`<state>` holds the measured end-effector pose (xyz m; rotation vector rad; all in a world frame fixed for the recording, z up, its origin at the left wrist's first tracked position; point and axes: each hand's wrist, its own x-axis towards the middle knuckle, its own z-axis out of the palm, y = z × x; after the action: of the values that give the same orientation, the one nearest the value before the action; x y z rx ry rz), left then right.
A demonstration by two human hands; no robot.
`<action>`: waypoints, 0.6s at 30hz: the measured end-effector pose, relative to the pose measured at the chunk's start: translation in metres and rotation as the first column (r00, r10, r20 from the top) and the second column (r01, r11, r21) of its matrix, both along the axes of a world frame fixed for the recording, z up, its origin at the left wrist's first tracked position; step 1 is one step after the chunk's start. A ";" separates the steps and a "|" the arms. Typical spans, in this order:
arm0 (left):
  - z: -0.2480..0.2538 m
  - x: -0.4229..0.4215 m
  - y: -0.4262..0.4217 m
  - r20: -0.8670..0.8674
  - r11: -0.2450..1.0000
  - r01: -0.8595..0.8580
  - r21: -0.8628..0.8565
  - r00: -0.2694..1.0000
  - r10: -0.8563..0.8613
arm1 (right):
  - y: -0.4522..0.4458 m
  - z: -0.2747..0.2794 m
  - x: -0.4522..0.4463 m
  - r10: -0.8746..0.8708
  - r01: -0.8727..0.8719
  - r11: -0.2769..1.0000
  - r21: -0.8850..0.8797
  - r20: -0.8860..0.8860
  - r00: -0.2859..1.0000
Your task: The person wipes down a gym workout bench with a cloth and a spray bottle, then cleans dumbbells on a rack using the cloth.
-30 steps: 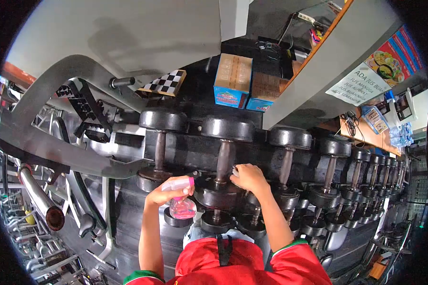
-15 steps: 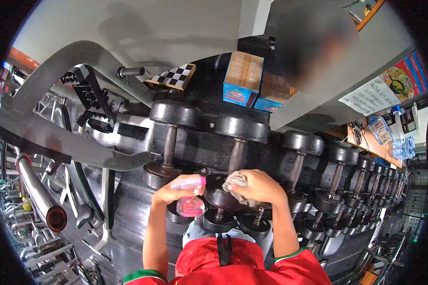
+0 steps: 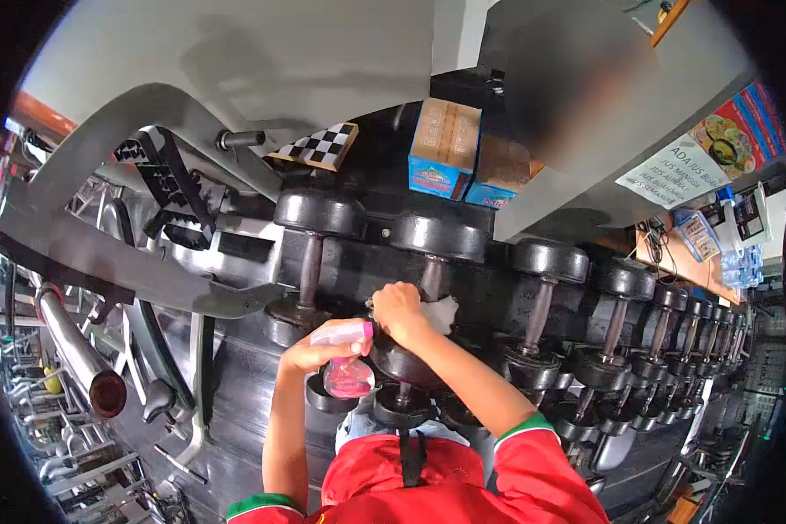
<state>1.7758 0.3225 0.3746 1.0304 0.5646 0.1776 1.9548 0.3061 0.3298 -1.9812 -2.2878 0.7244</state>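
Observation:
My left hand (image 3: 317,348) is wrapped round a clear spray bottle (image 3: 349,375) with pink liquid and a pink nozzle. It is held upright just left of the front head of a black dumbbell (image 3: 437,236). My right hand (image 3: 397,307) lies over that front head, closed on a light grey cloth (image 3: 442,313). The cloth shows on both sides of the hand, beside the dumbbell's handle. Another black dumbbell (image 3: 311,271) rests on the rack to the left. The front head under my right hand is partly hidden.
More dumbbells (image 3: 541,314) line the rack to the right, with a lower row nearer my body. A grey machine frame (image 3: 140,271) stands at left. Beyond the rack are cardboard boxes (image 3: 445,144), a checkered board (image 3: 323,146) and a blurred area beside a pillar.
My right hand has moved left with the cloth, across the dumbbell's front head, and my right forearm now slants inward. My left hand keeps hold of the bottle in about the same place.

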 end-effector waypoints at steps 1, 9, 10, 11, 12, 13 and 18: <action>0.000 -0.001 0.001 0.002 1.000 0.004 0.005 1.000 -0.004 | 0.002 -0.001 0.001 -0.027 0.027 1.000 -0.013 -0.025 0.999; -0.008 -0.005 0.000 0.035 0.998 -0.050 -0.034 0.998 0.052 | -0.027 0.060 0.045 -0.093 0.044 0.974 -0.221 -0.220 0.971; -0.008 -0.005 0.000 0.059 0.997 -0.050 -0.051 0.997 0.053 | -0.030 0.057 0.043 -0.094 0.044 0.975 -0.219 -0.219 0.971; -0.008 -0.005 0.000 0.060 0.998 -0.048 -0.050 0.997 0.051 | -0.036 0.051 0.039 -0.118 0.095 0.988 -0.119 -0.201 0.972; -0.007 -0.005 0.000 0.063 0.997 -0.058 -0.054 0.996 0.061 | -0.041 0.044 0.036 -0.145 0.145 0.989 -0.014 -0.186 0.972; -0.005 -0.004 0.000 0.067 0.996 -0.066 -0.056 0.995 0.070 | -0.043 0.037 0.031 -0.137 0.140 0.990 0.013 -0.136 0.981; -0.007 -0.003 0.000 0.067 0.998 -0.046 -0.032 0.997 0.048 | -0.041 0.048 0.045 -0.110 0.112 0.994 -0.004 -0.227 0.968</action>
<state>1.7726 0.3226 0.3678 0.9781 0.5284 0.2443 1.9996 0.2650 0.3774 -1.8934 -2.0313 0.8780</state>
